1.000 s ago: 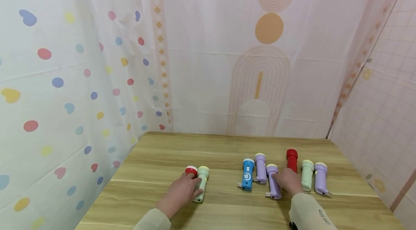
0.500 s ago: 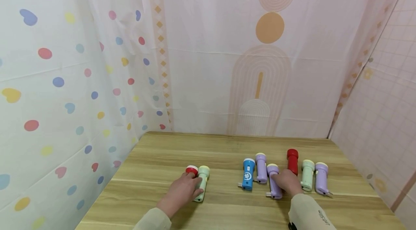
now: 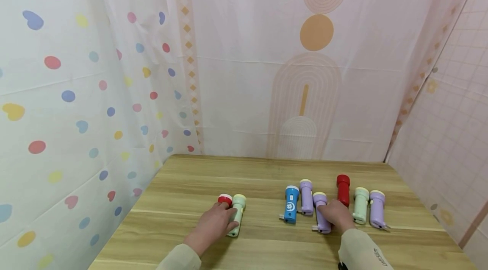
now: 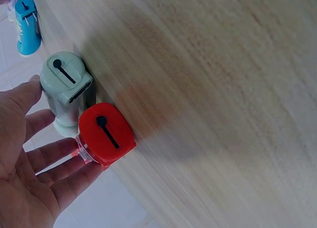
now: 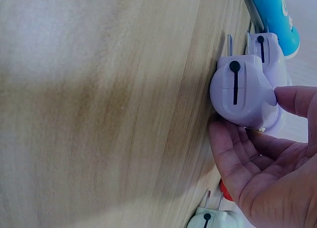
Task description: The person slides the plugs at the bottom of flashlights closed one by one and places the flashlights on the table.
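My left hand (image 3: 212, 224) rests over two flashlights lying side by side, a red one (image 3: 225, 199) and a pale green one (image 3: 238, 207). In the left wrist view its thumb and index finger touch the green body while the other fingers, fairly straight, touch the red one (image 4: 105, 134). On the right, my right hand (image 3: 337, 215) grips a purple flashlight (image 3: 323, 224) lying on the table. The right wrist view shows the thumb on one side of this purple flashlight (image 5: 240, 91) and bent fingers on the other. Metal plug prongs stick out at its base.
A blue flashlight (image 3: 291, 202) and a second purple one (image 3: 306, 198) lie left of the right hand. Beyond and right of it are a red (image 3: 343, 189), a pale green (image 3: 360, 206) and another purple flashlight (image 3: 377, 210). Patterned curtains (image 3: 236, 92) surround the wooden table (image 3: 228, 172).
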A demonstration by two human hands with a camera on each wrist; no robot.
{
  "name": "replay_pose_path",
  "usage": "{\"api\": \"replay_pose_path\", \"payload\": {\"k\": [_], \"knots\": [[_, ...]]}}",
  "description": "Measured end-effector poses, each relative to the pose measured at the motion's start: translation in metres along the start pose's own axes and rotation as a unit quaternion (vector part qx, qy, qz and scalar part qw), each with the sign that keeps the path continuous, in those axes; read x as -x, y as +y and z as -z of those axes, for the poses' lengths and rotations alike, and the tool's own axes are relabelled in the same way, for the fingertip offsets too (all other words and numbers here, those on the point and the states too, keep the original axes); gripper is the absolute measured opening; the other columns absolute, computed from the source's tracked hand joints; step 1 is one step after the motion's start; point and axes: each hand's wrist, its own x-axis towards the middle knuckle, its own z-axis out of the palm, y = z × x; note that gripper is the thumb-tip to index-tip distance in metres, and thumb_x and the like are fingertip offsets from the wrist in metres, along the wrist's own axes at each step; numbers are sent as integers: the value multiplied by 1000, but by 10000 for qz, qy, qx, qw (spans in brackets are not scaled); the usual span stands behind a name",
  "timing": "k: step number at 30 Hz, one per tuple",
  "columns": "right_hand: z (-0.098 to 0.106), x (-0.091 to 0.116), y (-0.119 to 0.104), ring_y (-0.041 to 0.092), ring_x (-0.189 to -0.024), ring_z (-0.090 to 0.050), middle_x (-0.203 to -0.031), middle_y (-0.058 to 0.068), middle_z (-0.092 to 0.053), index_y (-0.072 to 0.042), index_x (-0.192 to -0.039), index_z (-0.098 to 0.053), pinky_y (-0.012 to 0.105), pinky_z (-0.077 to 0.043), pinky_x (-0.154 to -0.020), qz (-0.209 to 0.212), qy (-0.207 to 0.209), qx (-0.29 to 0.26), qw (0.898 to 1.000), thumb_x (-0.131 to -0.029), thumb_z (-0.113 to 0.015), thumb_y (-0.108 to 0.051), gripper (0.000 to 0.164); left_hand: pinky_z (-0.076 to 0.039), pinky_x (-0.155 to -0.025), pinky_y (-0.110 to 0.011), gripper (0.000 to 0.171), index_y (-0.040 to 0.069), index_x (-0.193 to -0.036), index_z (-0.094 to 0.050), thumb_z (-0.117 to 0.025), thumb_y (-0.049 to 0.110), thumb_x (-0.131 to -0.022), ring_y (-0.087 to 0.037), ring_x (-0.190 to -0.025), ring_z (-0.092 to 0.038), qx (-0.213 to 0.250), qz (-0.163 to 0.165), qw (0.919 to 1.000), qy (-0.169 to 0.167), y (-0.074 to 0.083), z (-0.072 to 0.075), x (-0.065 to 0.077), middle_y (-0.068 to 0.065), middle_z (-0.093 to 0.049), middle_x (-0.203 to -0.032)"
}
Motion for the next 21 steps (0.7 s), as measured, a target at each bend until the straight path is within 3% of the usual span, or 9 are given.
{"api": "replay_pose_path", "payload": {"k": [12, 21], "knots": [[-2, 5, -1, 24, -65, -55, -73, 11, -54, -4, -69, -52, 30, -43, -54, -125, -10, -412, 9991, -87, -52, -18, 23, -55, -77, -42, 39, 7, -115, -70, -73, 36, -89, -32, -94, -61, -32, -89, 9999, 86, -1, -1, 0, -14, -66, -106], [-1, 6, -3, 25, -67, -53, -73, 11, -52, -5, -68, -50, 31, -42, -58, -84, 61, -411, 9991, -87, -52, -17, 23, -55, -78, -43, 39, 8, -116, -70, -72, 36, -89, -32, -96, -62, -82, -102, 9999, 77, -1, -2, 0, -15, -66, -108]]}}
